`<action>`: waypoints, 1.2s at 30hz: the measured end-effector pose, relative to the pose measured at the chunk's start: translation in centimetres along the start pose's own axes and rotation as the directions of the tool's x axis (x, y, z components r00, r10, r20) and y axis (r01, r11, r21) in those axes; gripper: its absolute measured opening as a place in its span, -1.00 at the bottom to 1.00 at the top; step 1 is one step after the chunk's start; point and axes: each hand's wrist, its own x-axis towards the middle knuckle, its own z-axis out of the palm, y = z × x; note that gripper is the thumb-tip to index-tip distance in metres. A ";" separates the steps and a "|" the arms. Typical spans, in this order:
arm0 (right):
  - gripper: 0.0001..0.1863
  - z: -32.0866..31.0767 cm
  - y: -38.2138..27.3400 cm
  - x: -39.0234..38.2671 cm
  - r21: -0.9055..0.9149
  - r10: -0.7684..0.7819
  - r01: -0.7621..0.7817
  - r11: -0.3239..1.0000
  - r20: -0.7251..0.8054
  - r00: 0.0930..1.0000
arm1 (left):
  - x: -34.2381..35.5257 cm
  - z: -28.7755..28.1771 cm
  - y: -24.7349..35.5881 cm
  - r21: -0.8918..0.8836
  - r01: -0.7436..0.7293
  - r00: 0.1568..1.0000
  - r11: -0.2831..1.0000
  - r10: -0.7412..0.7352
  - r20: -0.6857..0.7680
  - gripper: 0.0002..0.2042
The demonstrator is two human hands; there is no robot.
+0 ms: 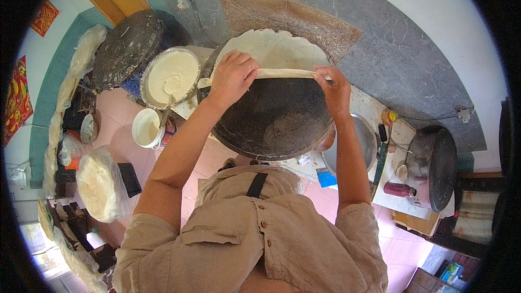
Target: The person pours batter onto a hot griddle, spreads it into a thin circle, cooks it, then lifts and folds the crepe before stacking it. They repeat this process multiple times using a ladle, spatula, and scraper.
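Note:
A large round dark griddle (271,119) stands in front of me. A thin pale pancake (271,49) with a ragged rim covers its far part, and the near part is bare. The pancake's near edge is lifted and folded over into a narrow strip across the griddle. My left hand (234,76) is closed on the left part of that strip, and a short end sticks out past it. At the strip's right end, my right hand (334,87) pinches the edge between thumb and fingers.
Left of the griddle are a metal basin (144,87) of pale batter and a white bucket (142,140). A plastic-wrapped pale stack (100,184) lies farther left. On the right stand a metal basin (364,133), a dark-red bottle (399,190) and a black round vessel (440,168).

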 end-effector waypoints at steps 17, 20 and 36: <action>-0.92 -0.6 -3.6 5.3 -0.092 -0.116 0.113 0.989 -0.030 0.993 | 2.9 -2.1 -1.4 0.097 -0.020 0.995 0.995 0.030 -0.100 -0.91; -0.88 -0.4 -3.3 5.6 -0.045 -0.117 0.115 0.992 -0.050 0.992 | 3.0 -2.1 -1.6 0.100 -0.023 0.994 0.995 0.033 -0.106 -0.91; -0.64 -8.8 5.2 -27.7 -0.013 0.670 -0.741 0.671 -0.417 0.614 | 4.3 -2.1 -0.6 0.087 -0.047 0.999 0.995 0.047 0.003 -0.91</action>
